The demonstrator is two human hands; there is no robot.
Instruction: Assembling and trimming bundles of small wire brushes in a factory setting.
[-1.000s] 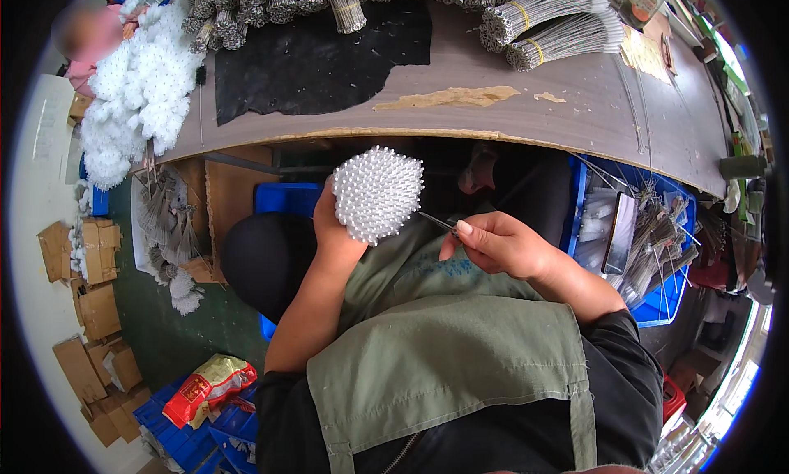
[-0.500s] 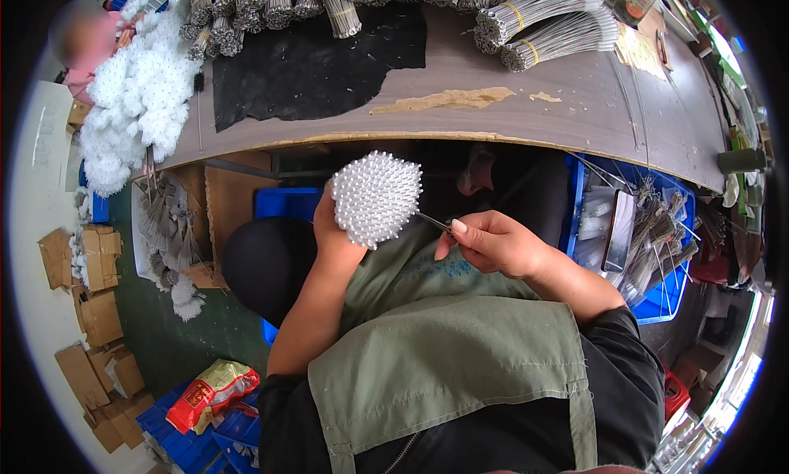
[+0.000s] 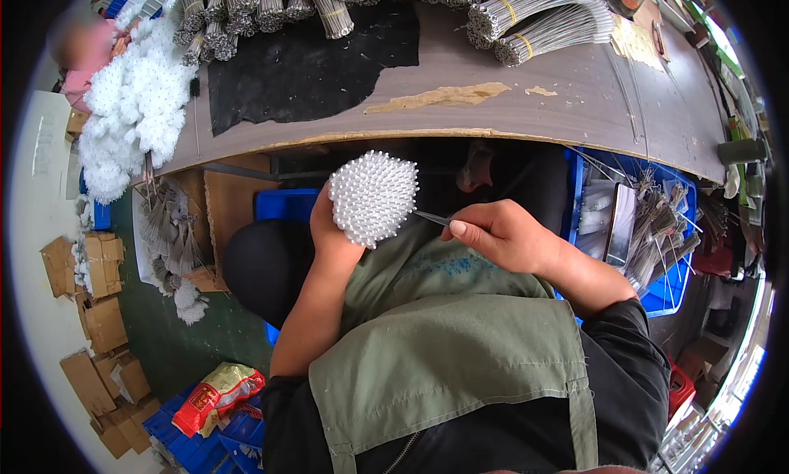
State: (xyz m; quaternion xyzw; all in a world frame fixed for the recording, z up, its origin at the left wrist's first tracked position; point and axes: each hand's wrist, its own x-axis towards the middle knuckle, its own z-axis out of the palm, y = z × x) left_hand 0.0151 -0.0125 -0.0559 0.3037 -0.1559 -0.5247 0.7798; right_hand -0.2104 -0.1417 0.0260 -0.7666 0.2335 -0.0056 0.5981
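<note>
In front of my apron, my left hand is closed round the side and underside of a bundle with white bead-like tips. The tips form a rounded dome facing up; whatever lies below them is hidden. My right hand pinches a slim pointed metal tool, perhaps tweezers, between thumb and forefinger. Its point meets the right edge of the white tips, though contact with a single tip is too small to make out.
Ahead is a worktable bearing a black sheet and several wire bundles. White bristly pieces heap at its left end. A blue bin of wires and a phone stands right. Another person sits far left.
My right hand has shifted slightly up and right, its fingers drawn closer together, and the tool lies flatter. The white-tipped bundle stays nearly in place in my left hand.
</note>
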